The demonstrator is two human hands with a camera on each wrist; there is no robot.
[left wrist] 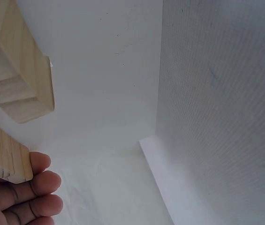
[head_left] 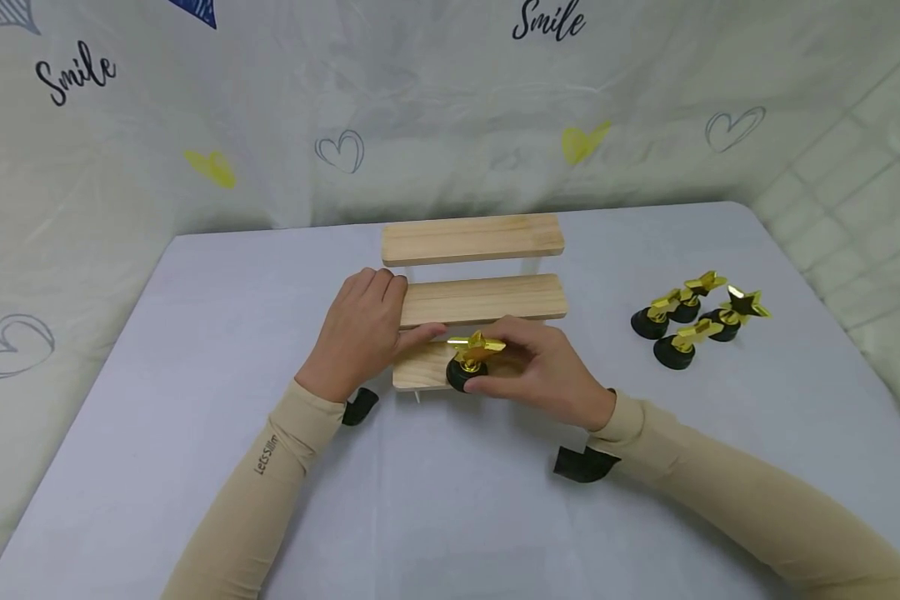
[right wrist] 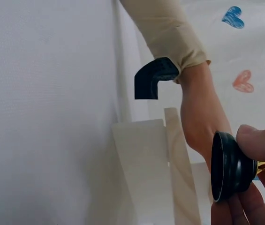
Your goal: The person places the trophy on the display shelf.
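A small star trophy (head_left: 477,347), gold on a round black base, is pinched between the thumb and fingers of my right hand (head_left: 562,375). It is upright over the lowest plank (head_left: 422,372) of a three-step wooden stand. From the right wrist view, the hollow underside of its black base (right wrist: 226,168) shows. My left hand (head_left: 363,333) grips the left end of the middle plank (head_left: 487,300), its thumb reaching toward the lowest one. In the left wrist view, its fingers (left wrist: 46,183) curl round a plank end (left wrist: 12,157).
Several more star trophies (head_left: 675,352) stand grouped at the table's right. The top plank (head_left: 472,240) is near the back edge of the white table (head_left: 450,517). A patterned curtain (head_left: 435,100) hangs behind it. Black pieces (head_left: 587,465) stick out at both wrists.
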